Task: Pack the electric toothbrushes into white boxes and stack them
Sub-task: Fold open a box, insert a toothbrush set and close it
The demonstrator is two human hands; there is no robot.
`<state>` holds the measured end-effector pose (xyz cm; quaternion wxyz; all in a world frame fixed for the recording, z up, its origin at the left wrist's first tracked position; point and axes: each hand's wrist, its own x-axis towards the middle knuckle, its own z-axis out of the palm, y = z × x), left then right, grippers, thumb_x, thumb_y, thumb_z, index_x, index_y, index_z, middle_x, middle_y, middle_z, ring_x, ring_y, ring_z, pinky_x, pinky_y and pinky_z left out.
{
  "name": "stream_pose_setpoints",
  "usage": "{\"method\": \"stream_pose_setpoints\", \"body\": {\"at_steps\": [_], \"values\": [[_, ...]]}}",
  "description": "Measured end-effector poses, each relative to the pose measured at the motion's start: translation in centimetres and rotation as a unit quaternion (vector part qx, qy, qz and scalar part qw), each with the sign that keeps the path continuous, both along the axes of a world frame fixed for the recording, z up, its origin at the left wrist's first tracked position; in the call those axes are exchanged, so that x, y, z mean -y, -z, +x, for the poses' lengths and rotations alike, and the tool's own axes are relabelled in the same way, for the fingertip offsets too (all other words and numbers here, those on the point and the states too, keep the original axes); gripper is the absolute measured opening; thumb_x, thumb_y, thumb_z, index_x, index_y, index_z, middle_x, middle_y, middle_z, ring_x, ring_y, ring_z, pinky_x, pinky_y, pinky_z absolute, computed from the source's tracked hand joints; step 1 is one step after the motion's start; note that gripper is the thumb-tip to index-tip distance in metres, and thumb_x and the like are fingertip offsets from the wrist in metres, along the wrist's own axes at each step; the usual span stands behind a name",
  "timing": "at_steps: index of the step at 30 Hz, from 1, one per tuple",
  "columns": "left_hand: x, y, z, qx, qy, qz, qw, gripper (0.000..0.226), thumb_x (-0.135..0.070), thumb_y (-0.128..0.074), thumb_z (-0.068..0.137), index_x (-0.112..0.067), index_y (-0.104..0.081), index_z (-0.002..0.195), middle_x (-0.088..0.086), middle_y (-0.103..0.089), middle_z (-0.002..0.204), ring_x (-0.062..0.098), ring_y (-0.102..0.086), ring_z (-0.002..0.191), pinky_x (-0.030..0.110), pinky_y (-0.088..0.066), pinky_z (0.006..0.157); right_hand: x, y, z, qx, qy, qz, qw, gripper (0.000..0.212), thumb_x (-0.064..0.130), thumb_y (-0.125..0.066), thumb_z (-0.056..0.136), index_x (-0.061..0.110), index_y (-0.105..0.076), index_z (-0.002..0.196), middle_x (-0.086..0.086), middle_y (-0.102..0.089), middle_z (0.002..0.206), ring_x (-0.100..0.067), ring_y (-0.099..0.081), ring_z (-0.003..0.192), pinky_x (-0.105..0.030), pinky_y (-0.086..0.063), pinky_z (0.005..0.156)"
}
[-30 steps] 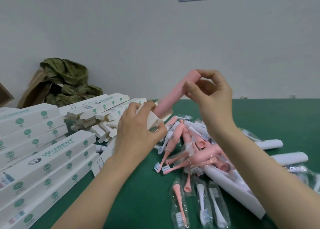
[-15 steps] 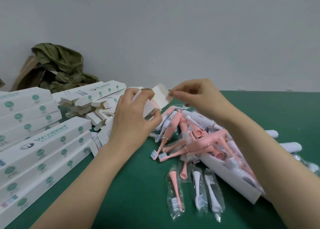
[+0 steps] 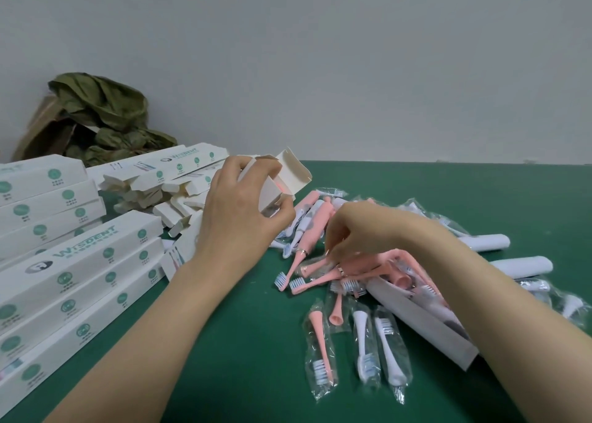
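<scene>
My left hand (image 3: 243, 217) grips a white box (image 3: 275, 185) with its end flap (image 3: 293, 174) standing open; a sliver of pink shows inside the opening. My right hand (image 3: 358, 230) reaches down into the pile of pink and white toothbrush parts (image 3: 320, 262), fingers curled over the pile; what they touch is hidden. Packed white boxes with green dots (image 3: 80, 262) lie stacked at the left. Bagged brush heads (image 3: 358, 336) lie in front of the pile.
Open, unfilled white boxes (image 3: 166, 185) are heaped behind my left hand. A long white box (image 3: 426, 323) lies under my right forearm. White handles (image 3: 487, 241) lie at the right on the green table (image 3: 224, 358). A green cloth on cardboard (image 3: 96, 118) sits by the wall.
The pink handle went from my right hand into the box held by my left. My right hand let go of the flap and dropped onto the pile.
</scene>
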<state>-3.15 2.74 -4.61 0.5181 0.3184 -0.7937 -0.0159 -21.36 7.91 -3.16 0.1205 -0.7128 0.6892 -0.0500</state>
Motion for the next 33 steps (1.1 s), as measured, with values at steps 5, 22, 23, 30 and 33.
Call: {"method": "stream_pose_setpoints", "body": {"at_steps": [5, 22, 23, 30, 33], "values": [[0.0, 0.2, -0.1, -0.005, 0.003, 0.003, 1.0, 0.035, -0.026, -0.061, 0.075, -0.016, -0.062, 0.109, 0.002, -0.05, 0.105, 0.024, -0.051, 0.099, 0.033, -0.043, 0.083, -0.7, -2.1, -1.8, 0.215, 0.043, -0.134, 0.966, 0.009, 0.014, -0.06, 0.091, 0.014, -0.063, 0.082, 0.002, -0.069, 0.079, -0.013, -0.066, 0.068, -0.023, -0.054, 0.059], [-0.4, 0.6, -0.4, 0.0, -0.004, -0.044, 0.999, 0.065, -0.017, -0.079, 0.067, -0.01, -0.054, 0.126, 0.005, -0.062, 0.112, 0.011, -0.048, 0.1, 0.015, -0.032, 0.086, -3.0, -5.1, 2.7, 0.222, 0.007, -0.369, 0.903, 0.017, 0.001, -0.065, 0.078, 0.015, -0.075, 0.077, 0.017, -0.059, 0.054, 0.002, -0.051, 0.053, -0.008, -0.038, 0.055], [-0.5, 0.6, -0.6, 0.007, 0.004, -0.042, 0.999, 0.066, -0.016, -0.079, 0.066, -0.01, -0.054, 0.127, 0.004, -0.062, 0.112, 0.011, -0.049, 0.1, 0.017, -0.034, 0.086, -3.1, -5.1, 3.2, 0.172, -0.008, -0.38, 0.909, 0.016, 0.002, -0.065, 0.078, 0.014, -0.075, 0.079, 0.015, -0.062, 0.062, 0.0, -0.05, 0.058, -0.009, -0.038, 0.058], [-0.9, 0.7, -0.8, 0.015, 0.029, -0.032, 0.999, 0.066, -0.019, -0.075, 0.067, -0.012, -0.053, 0.129, 0.0, -0.061, 0.115, 0.013, -0.051, 0.106, 0.024, -0.04, 0.086, -2.1, -3.3, 4.7, 0.042, -0.013, -0.374, 0.926, 0.019, 0.025, -0.057, 0.094, 0.02, -0.072, 0.104, -0.005, -0.043, 0.102, -0.017, -0.047, 0.079, -0.029, -0.042, 0.072], [-0.7, 0.8, -0.7, 0.013, 0.016, -0.036, 0.999, 0.069, -0.016, -0.078, 0.066, -0.013, -0.052, 0.13, 0.001, -0.061, 0.115, 0.01, -0.049, 0.105, 0.026, -0.039, 0.084, -2.1, -3.5, 4.1, 0.094, -0.018, -0.353, 0.931, 0.027, 0.03, -0.059, 0.092, 0.026, -0.065, 0.117, 0.003, -0.046, 0.09, -0.002, -0.042, 0.074, -0.009, -0.034, 0.066]]}}
